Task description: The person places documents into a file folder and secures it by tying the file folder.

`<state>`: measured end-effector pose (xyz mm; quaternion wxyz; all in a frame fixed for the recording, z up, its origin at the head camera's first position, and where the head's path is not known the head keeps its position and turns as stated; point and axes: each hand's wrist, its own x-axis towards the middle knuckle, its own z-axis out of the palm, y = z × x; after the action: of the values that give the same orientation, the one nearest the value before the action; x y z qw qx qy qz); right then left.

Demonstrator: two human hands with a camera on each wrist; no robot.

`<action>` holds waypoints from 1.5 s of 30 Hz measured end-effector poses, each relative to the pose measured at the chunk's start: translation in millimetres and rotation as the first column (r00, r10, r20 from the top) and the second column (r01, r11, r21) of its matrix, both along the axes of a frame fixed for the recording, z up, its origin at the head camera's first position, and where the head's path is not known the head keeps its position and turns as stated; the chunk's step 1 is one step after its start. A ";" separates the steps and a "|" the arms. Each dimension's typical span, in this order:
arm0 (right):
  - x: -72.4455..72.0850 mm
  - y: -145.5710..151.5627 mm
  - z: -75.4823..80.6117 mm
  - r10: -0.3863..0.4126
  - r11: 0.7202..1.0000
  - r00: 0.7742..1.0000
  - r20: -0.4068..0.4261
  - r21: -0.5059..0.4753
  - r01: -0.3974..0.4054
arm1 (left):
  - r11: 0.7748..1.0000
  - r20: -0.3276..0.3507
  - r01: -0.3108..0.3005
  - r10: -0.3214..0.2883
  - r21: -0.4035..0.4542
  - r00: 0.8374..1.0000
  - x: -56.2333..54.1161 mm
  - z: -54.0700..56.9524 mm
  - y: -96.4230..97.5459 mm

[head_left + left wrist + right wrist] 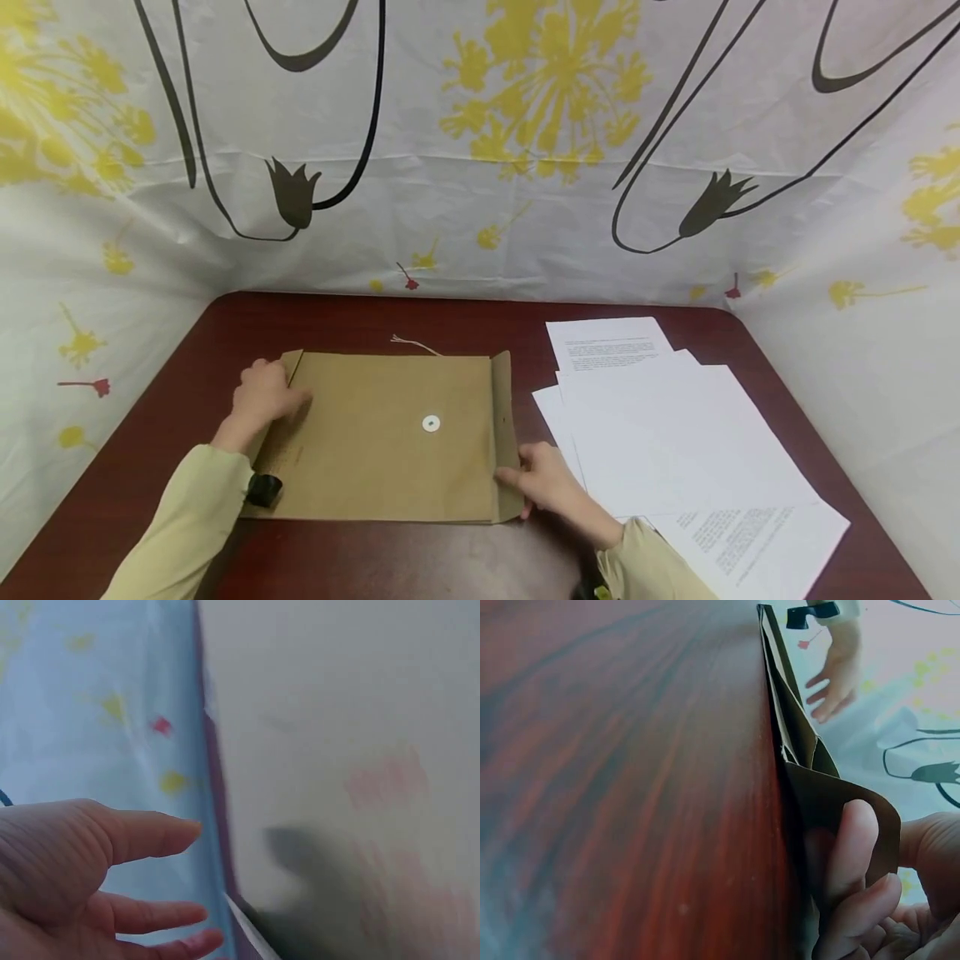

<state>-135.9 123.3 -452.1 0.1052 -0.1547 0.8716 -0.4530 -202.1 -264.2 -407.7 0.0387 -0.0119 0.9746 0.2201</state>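
Observation:
A brown kraft paper document envelope (375, 450) lies flat on the table, with a round white button (431, 423) and a white string (416, 342) at its far edge. My right hand (547, 479) grips the flap (505, 425) at its right end, thumb on top. In the right wrist view, the fingers of that hand (862, 900) curl beneath the flap (855, 793). My left hand (266, 393) is over the envelope's left end. Its thumb and fingers (157, 829) are straight and spread in the left wrist view, beside the envelope (300, 697) with faint red print.
Several overlapping white sheets of paper (675, 442), some printed, lie to the right of the envelope. A dark red wooden table (360, 558) carries everything. White cloth (420, 200) with yellow flowers and dark tulips hangs around the back and sides.

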 end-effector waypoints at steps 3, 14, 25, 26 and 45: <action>-1.4 0.0 -0.1 -0.011 1.000 1.000 -0.010 0.013 0.011 | 0.998 -0.039 0.055 -0.054 0.028 0.998 4.3 7.8 23.1; -1.0 -0.1 1.3 -0.017 0.999 1.000 -0.013 0.040 0.018 | 0.972 -0.086 0.192 -0.182 0.133 0.980 17.7 3.5 113.2; -0.6 0.5 -0.1 -0.018 0.999 1.000 0.011 0.037 0.017 | 0.947 -0.219 0.310 -0.287 0.082 0.933 25.2 -5.6 168.6; -0.7 0.5 -0.4 -0.018 0.999 1.000 0.011 0.038 0.018 | 0.945 -0.214 0.318 -0.294 0.084 0.931 26.0 -5.0 173.7; -5.0 -1.0 -1.0 -0.083 0.992 0.997 -0.004 0.100 0.083 | 0.905 -0.163 0.425 -0.416 0.022 0.895 35.4 -8.6 227.9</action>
<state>-140.9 122.3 -453.1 0.0938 -0.1130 0.8989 -0.4128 -166.8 -36.3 -416.3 0.0103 0.2172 0.9475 0.2344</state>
